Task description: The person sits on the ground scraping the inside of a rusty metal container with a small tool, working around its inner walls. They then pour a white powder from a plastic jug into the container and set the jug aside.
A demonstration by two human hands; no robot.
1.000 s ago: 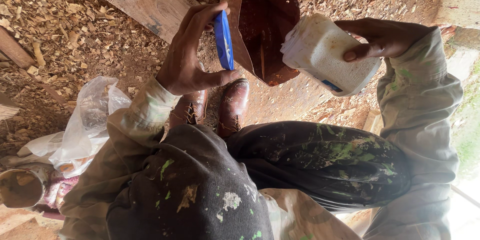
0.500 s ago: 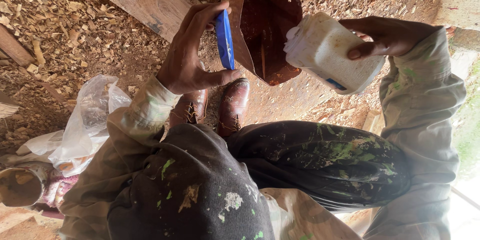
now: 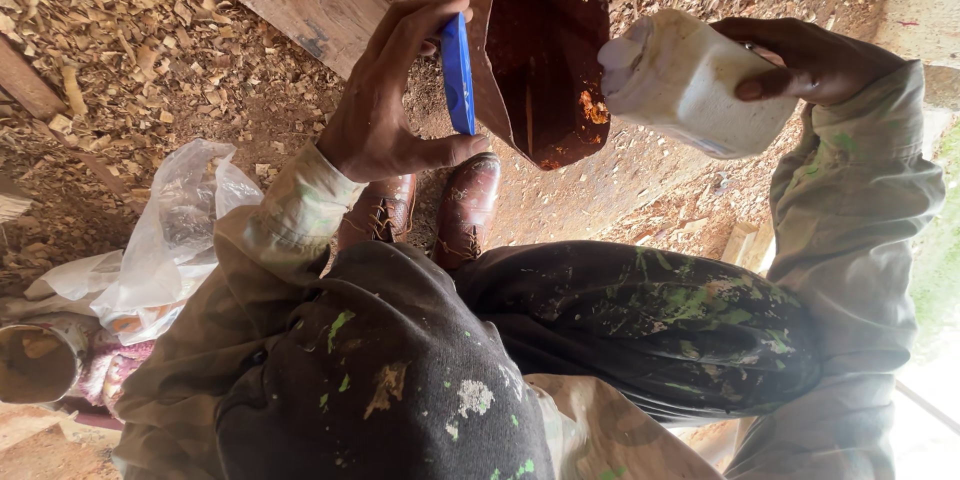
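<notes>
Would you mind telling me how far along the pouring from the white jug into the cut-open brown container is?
Done: the blue cap is off, pinched in the left hand, which also holds the cut-open brown container. In hand: the right hand tilts the white jug, mouth at the container's rim. Left: no stream shows; only an orange smear inside.
</notes>
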